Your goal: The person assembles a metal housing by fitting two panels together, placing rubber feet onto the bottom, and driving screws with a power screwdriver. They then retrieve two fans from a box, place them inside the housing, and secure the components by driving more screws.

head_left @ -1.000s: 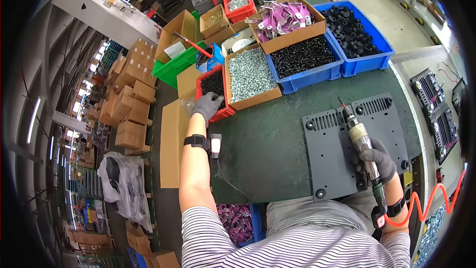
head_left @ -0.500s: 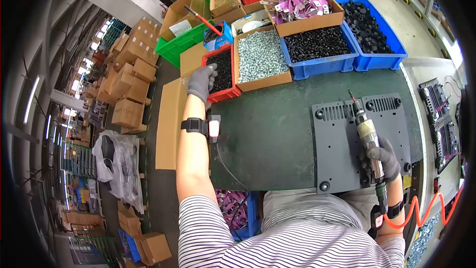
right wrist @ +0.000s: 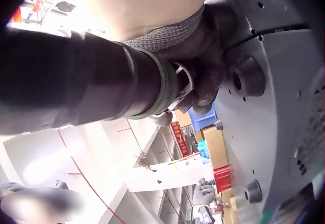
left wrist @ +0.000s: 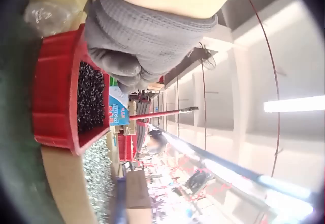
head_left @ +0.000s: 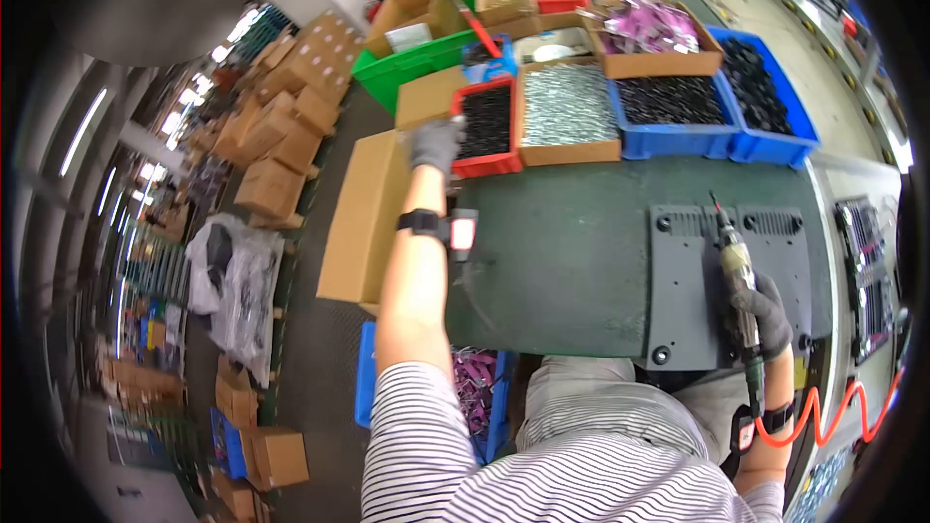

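Blurred in the head view, the gloved left hand point(head_left: 433, 145) is just left of the red bin point(head_left: 489, 168) of small black screws point(head_left: 486, 121). Its fingers look curled in the left wrist view, where the hand point(left wrist: 139, 44) is beside the bin point(left wrist: 53, 92); no held thing can be made out. The gloved right hand point(head_left: 765, 318) grips a power screwdriver point(head_left: 737, 271), bit pointing away from the body, over a dark panel point(head_left: 681, 291) with slots and round feet. Up close, the right hand point(right wrist: 200, 66) wraps the tool point(right wrist: 86, 82) beside the panel point(right wrist: 287, 66).
Silvery screws fill a cardboard box point(head_left: 572, 152) right of the red bin. Behind and beside are blue bins point(head_left: 678, 142) of black parts and a box of pink brackets point(head_left: 649, 24). A tall carton point(head_left: 363, 223) stands left; an orange coiled hose point(head_left: 823, 421) hangs at right.
The left hand has come out of the red bin and moved to its left side. The right hand keeps its grip on the screwdriver. The head view has shifted, so the bench appears further right.
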### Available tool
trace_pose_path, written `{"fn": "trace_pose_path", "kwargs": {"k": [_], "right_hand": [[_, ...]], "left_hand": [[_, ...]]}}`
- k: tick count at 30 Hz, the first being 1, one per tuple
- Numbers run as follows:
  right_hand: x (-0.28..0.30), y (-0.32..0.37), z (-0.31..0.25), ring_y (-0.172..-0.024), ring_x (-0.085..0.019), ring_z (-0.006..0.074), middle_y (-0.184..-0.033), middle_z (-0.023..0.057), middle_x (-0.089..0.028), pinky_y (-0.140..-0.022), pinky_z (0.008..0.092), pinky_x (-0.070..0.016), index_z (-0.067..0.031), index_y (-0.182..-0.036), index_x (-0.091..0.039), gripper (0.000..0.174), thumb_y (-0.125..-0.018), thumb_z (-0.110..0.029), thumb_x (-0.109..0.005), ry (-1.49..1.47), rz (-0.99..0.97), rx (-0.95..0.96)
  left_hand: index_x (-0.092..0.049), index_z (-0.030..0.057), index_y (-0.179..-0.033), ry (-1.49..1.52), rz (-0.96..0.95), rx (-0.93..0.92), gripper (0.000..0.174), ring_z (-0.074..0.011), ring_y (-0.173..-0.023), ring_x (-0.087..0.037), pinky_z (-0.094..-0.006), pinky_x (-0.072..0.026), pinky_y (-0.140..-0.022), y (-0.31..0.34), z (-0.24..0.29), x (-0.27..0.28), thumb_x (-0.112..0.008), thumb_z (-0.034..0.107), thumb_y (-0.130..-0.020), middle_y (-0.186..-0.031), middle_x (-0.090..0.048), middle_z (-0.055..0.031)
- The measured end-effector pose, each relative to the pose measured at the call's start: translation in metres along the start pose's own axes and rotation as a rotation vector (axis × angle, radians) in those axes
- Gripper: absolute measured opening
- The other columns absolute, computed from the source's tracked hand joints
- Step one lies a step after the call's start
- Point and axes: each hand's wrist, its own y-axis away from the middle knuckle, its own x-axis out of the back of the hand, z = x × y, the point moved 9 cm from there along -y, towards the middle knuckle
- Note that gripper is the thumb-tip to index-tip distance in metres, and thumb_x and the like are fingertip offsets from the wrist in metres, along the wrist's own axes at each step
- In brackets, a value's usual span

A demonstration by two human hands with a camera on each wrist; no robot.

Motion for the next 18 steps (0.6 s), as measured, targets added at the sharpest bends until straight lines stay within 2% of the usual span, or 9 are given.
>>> {"fn": "trace_pose_path", "kwargs": {"k": [1,4,5,8,11,13,14,16,18], "right_hand": [[-0.004,-0.002,0.002,-0.046,-0.051,0.0137,-0.066,0.004,-0.051,-0.042,0.0251,-0.0444,0.0008,-0.101,-0.051,0.043,-0.065,-0.018,-0.064,0.035,-0.001,0.006],[-0.016,0.005,-0.012,-0.045,-0.05,0.0127,-0.065,0.0031,-0.051,-0.041,0.0239,-0.0436,0.0002,-0.103,-0.051,0.045,-0.065,-0.019,-0.064,0.009,0.031,0.058],[-0.016,0.008,-0.016,-0.046,-0.051,0.0122,-0.066,0.003,-0.051,-0.041,0.0235,-0.0436,0.0001,-0.104,-0.051,0.045,-0.065,-0.019,-0.064,0.016,0.059,0.078],[-0.015,0.012,-0.019,-0.048,-0.051,0.0113,-0.067,0.0036,-0.053,-0.042,0.0229,-0.0439,0.0005,-0.105,-0.05,0.049,-0.063,-0.022,-0.065,0.003,0.015,0.136],[-0.024,0.033,-0.037,-0.049,-0.052,0.0114,-0.069,0.0039,-0.053,-0.044,0.0231,-0.0449,0.0023,-0.107,-0.049,0.058,-0.059,-0.024,-0.067,0.001,0.019,0.146],[-0.034,0.048,-0.041,-0.05,-0.052,0.0115,-0.069,0.004,-0.053,-0.045,0.0232,-0.0446,0.0038,-0.11,-0.049,0.063,-0.056,-0.023,-0.069,-0.019,-0.027,0.142],[-0.034,0.053,-0.036,-0.051,-0.052,0.0121,-0.069,0.0047,-0.054,-0.045,0.0227,-0.0436,0.005,-0.113,-0.048,0.068,-0.055,-0.021,-0.069,-0.026,-0.057,0.115],[-0.038,0.071,-0.033,-0.054,-0.052,0.0127,-0.072,0.0039,-0.053,-0.049,0.0241,-0.0431,0.0053,-0.114,-0.049,0.066,-0.053,-0.012,-0.067,0.001,-0.008,0.043],[-0.042,0.083,-0.027,-0.067,-0.053,0.0104,-0.081,0.0023,-0.055,-0.06,0.0234,-0.0442,0.0041,-0.115,-0.051,0.066,-0.054,-0.011,-0.071,0.206,-0.133,0.038]], "left_hand": [[-0.066,0.0126,-0.079,0.103,-0.055,0.026,0.022,-0.0099,-0.055,-0.055,-0.0295,-0.0408,-0.046,0.006,0.004,-0.005,-0.058,0.031,-0.089,-0.064,-0.061,0.0015],[-0.065,0.0145,-0.088,0.745,-0.227,0.211,0.022,-0.0025,-0.046,-0.041,-0.0166,-0.0341,-0.038,0.037,0.012,-0.024,-0.051,0.031,-0.094,-0.066,-0.057,0.0045],[-0.063,0.0087,-0.096,0.883,-0.227,0.245,0.016,-0.0013,-0.05,-0.042,-0.0129,-0.0335,-0.038,0.044,0.017,-0.026,-0.051,0.02,-0.095,-0.073,-0.059,0.0036],[-0.062,0.0071,-0.097,1.013,-0.194,0.305,0.015,-0.0018,-0.052,-0.044,-0.0121,-0.0347,-0.04,0.052,0.02,-0.03,-0.051,0.018,-0.094,-0.076,-0.06,0.0025],[-0.061,0.0067,-0.099,1.193,-0.251,0.313,0.015,-0.002,-0.053,-0.043,-0.012,-0.0356,-0.042,0.064,0.032,-0.038,-0.053,0.018,-0.094,-0.078,-0.061,0.002],[-0.06,0.0072,-0.1,1.471,-0.663,0.232,0.016,-0.0015,-0.053,-0.043,-0.0128,-0.0352,-0.042,0.103,0.073,-0.067,-0.055,0.02,-0.093,-0.078,-0.061,0.0028],[-0.061,0.0079,-0.1,1.494,-0.897,0.145,0.017,-0.0008,-0.053,-0.041,-0.0138,-0.0336,-0.042,0.128,0.092,-0.085,-0.056,0.022,-0.093,-0.079,-0.061,0.0041],[-0.059,0.0075,-0.103,1.359,-1.002,0.114,0.02,-0.0006,-0.051,-0.038,-0.0143,-0.032,-0.042,0.195,0.121,-0.112,-0.054,0.025,-0.094,-0.077,-0.061,0.0052],[-0.059,0.0067,-0.105,1.277,-1.109,0.162,0.022,-0.0007,-0.05,-0.037,-0.0144,-0.0317,-0.042,0.256,0.138,-0.145,-0.053,0.025,-0.094,-0.076,-0.061,0.0052]]}}
